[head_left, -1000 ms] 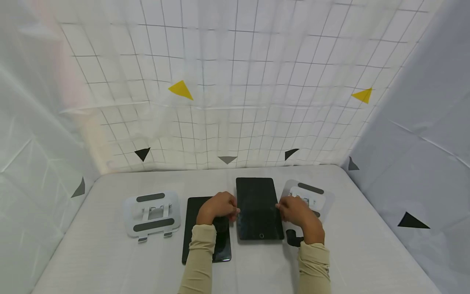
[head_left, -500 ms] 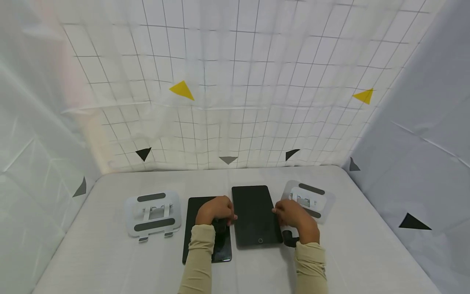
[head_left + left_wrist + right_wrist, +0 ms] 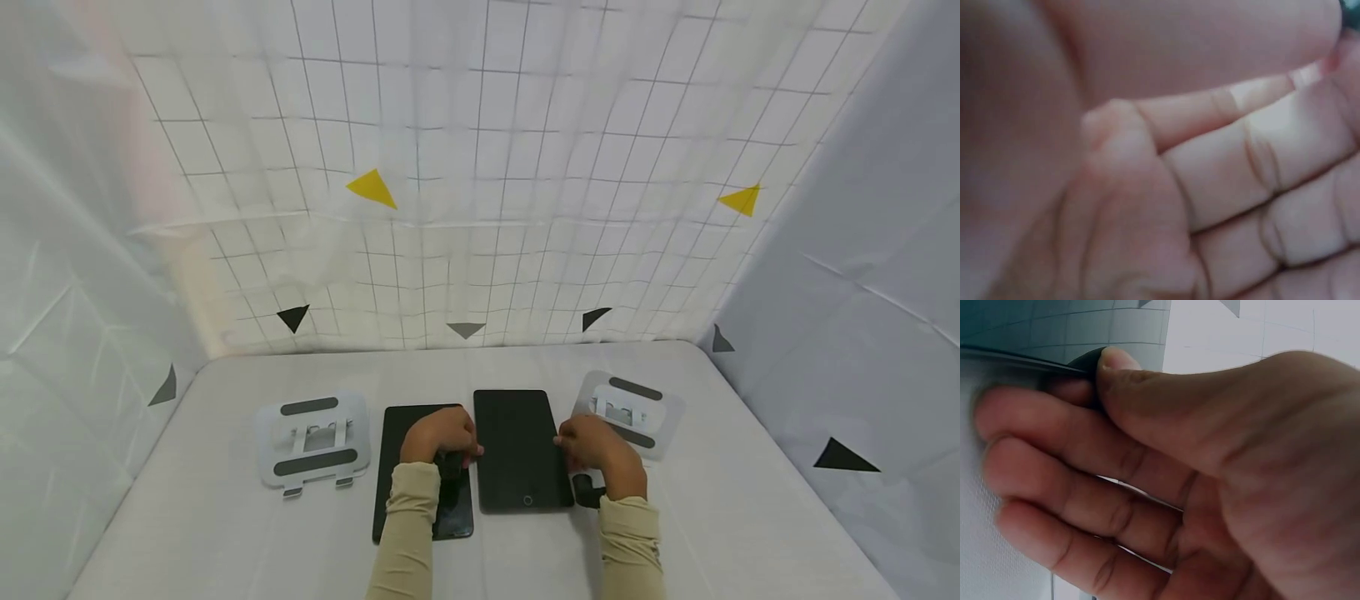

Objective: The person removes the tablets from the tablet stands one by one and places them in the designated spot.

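Note:
A black tablet [image 3: 521, 458] with a round home button at its near end is held screen up between both hands in the head view, close over the white table. My left hand [image 3: 441, 435] pinches its left edge; the left wrist view shows only the palm and bent fingers [image 3: 1222, 169], with the tablet out of sight. On the opposite edge, my right hand [image 3: 594, 442] grips with thumb and index finger, as the right wrist view shows, its other fingers below. A second black tablet [image 3: 397, 454] lies on the table, partly hidden beneath my left hand and forearm.
Two folded tablet stands with dark grey pads lie on the table: a left stand [image 3: 315, 456] and a right stand [image 3: 636, 389], the latter partly covered by my right hand. White sheeting [image 3: 465, 250] with grid lines rises behind the table [image 3: 225, 550].
The held tablet has come nearer to the person and a little to the left, both hands moving with it. The second tablet and the two stands have stayed in place.

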Demonstrator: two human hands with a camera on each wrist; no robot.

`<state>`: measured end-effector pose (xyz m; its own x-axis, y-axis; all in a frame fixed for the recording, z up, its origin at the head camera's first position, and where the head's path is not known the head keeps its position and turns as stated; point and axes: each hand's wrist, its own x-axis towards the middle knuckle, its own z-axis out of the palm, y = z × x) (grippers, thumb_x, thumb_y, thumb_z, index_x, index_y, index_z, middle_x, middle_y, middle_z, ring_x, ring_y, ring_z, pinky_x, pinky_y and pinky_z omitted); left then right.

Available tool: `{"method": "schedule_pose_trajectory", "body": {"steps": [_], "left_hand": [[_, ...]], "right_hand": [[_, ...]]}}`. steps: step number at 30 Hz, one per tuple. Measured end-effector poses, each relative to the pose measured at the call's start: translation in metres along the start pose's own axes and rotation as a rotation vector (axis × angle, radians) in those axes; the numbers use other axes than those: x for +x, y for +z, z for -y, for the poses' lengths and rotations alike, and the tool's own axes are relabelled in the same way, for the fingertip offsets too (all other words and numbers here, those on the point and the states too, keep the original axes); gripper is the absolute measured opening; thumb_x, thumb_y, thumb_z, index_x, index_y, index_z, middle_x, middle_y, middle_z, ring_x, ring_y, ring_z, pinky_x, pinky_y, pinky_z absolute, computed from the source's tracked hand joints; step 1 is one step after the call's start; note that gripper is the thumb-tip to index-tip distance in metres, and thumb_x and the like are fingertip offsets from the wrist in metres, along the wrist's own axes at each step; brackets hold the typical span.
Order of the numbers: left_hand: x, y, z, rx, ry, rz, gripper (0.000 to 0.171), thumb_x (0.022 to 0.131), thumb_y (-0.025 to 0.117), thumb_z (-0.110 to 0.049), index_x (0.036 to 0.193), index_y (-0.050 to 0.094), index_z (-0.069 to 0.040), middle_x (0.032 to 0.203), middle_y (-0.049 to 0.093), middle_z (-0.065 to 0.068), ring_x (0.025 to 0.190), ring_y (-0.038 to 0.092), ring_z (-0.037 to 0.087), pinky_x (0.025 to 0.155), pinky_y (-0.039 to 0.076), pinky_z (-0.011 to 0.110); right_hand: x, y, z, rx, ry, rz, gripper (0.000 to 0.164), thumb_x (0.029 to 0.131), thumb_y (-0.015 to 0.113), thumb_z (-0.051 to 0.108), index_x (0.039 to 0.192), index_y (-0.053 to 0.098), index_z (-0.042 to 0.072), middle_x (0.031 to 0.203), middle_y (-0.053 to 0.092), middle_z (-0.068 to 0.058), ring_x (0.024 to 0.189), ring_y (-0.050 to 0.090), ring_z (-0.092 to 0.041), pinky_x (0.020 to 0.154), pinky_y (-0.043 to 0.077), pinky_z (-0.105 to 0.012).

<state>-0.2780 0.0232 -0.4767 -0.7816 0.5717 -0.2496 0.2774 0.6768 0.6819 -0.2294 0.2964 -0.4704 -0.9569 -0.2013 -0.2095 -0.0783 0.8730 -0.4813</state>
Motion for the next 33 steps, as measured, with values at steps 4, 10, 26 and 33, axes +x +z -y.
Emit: {"method": "schedule_pose_trajectory", "body": {"steps": [4,10,26,33], "left_hand": [[0.000,0.003,-0.002,0.027,-0.017,-0.006,0.036,0.099,0.074,-0.015,0.064,0.072,-0.008,0.057,0.062,0.000,0.051,0.046,0.014,0.052,0.039,0.029],[0.002,0.008,-0.011,0.119,-0.042,-0.024,0.039,0.102,0.069,-0.015,0.064,0.071,-0.007,0.060,0.061,0.000,0.054,0.049,0.014,0.056,0.042,0.032],[0.004,0.006,-0.016,0.158,-0.148,-0.069,0.034,0.098,0.076,-0.019,0.066,0.073,-0.009,0.063,0.065,0.000,0.059,0.059,0.015,0.066,0.052,0.036],[0.007,0.006,-0.016,0.124,-0.138,-0.017,0.034,0.100,0.073,-0.020,0.069,0.073,-0.007,0.057,0.065,0.002,0.059,0.064,0.016,0.071,0.053,0.036]], "right_hand": [[0.001,0.003,-0.002,-0.001,0.029,0.014,0.023,0.105,0.063,0.011,0.083,0.067,0.007,0.062,0.062,0.000,0.057,0.059,-0.016,0.059,0.048,-0.034],[0.001,0.005,0.000,-0.020,0.095,0.022,0.020,0.106,0.063,0.014,0.087,0.066,0.008,0.062,0.060,-0.002,0.057,0.057,-0.017,0.061,0.046,-0.034],[0.004,0.002,0.006,0.070,0.185,0.043,0.018,0.106,0.064,0.017,0.091,0.068,0.007,0.065,0.064,-0.005,0.061,0.059,-0.019,0.060,0.046,-0.033],[0.002,0.002,0.001,0.060,0.183,0.038,0.020,0.106,0.064,0.017,0.088,0.066,0.009,0.065,0.063,-0.005,0.062,0.059,-0.020,0.059,0.046,-0.034]]}}
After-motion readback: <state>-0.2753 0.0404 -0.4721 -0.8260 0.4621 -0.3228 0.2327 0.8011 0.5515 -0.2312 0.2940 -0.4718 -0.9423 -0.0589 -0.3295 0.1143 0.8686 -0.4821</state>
